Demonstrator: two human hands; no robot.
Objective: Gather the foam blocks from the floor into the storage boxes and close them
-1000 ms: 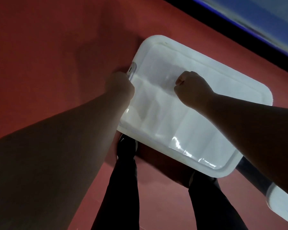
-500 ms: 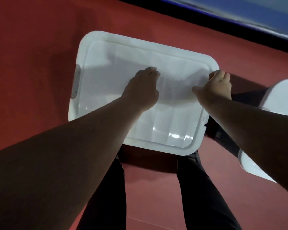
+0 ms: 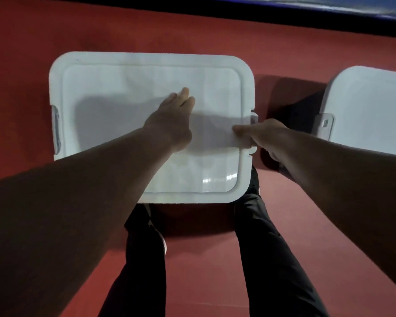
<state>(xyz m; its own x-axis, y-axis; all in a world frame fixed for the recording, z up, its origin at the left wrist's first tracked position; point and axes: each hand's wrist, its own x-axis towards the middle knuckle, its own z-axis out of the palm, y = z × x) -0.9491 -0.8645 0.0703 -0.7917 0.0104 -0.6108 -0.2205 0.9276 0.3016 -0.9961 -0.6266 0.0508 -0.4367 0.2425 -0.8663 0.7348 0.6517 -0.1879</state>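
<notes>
A white storage box with its lid (image 3: pixel 128 83) on sits on the red floor in front of my legs. My left hand (image 3: pixel 172 120) lies flat on the middle of the lid, fingers straight and pressing down. My right hand (image 3: pixel 258 136) is at the box's right edge, thumb on top of the lid, fingers curled down round the right latch (image 3: pixel 253 117). A grey latch (image 3: pixel 56 129) shows on the left side. No foam blocks are visible; the box's contents are hidden under the lid.
A second white lidded box (image 3: pixel 370 106) with a latch facing me stands to the right, a dark gap between the two. A black and blue wall base (image 3: pixel 284 10) runs along the far edge. My black-trousered legs (image 3: pixel 268 259) stand just behind the box.
The view has swung so the box lies square before me. My left hand opened flat on the lid's middle. My right hand slid down the right edge to the latch.
</notes>
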